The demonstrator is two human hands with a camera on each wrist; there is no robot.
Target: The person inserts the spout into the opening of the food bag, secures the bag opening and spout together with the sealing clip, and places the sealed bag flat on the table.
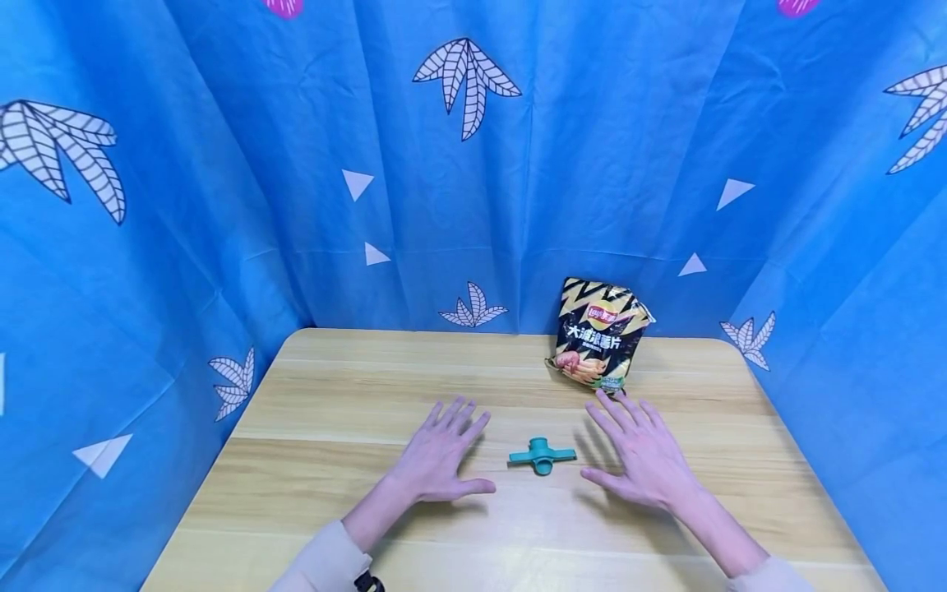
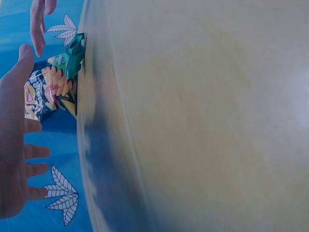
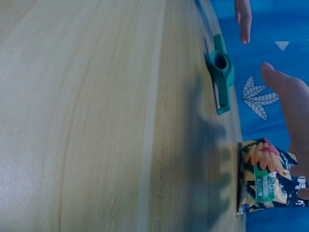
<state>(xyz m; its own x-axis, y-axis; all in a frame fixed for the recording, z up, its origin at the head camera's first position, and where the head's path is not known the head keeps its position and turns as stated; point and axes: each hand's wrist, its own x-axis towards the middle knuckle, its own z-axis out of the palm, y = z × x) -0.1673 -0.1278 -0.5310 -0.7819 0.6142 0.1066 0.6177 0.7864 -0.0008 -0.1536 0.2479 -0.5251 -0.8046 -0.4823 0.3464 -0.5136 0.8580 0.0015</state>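
Observation:
On the table between the two hands lies a green bag clip (image 1: pixel 542 455) with a round spout in its middle; the right wrist view shows the clip (image 3: pixel 221 67) with the dark hole of its spout. My left hand (image 1: pixel 438 460) is held over the table to the left of it, fingers spread and holding nothing. To its right, my right hand (image 1: pixel 644 456) is likewise spread and holds nothing, its shadow falling on the wood. Just beyond the right fingertips, a black and gold bag of potato chips (image 1: pixel 598 335) leans against the curtain at the back.
The light wooden table (image 1: pixel 333 378) has rounded back corners. Blue curtain (image 1: pixel 614 123) with white leaf and triangle prints encloses the back and both sides. A dark band (image 1: pixel 368 582) shows at the left sleeve.

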